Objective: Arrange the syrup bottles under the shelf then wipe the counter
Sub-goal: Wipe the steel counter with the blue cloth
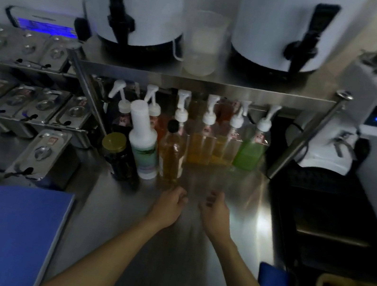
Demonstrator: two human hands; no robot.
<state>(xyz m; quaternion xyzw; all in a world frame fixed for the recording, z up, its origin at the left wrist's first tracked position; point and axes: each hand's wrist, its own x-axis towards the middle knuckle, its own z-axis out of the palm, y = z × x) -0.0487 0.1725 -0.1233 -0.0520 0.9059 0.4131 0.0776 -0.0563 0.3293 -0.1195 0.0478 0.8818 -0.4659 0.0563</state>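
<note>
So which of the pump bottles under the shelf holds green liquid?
The green pump bottle, rightmost in the row under the steel shelf. Its neighbours to the left hold amber or orange syrup.

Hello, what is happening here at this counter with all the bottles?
A person is tidying syrup bottles at a steel counter. Pump bottles stand in a row under the shelf. Three others, a white bottle, an amber bottle and a dark jar, stand in front. The left hand and right hand hover empty near them.
</note>
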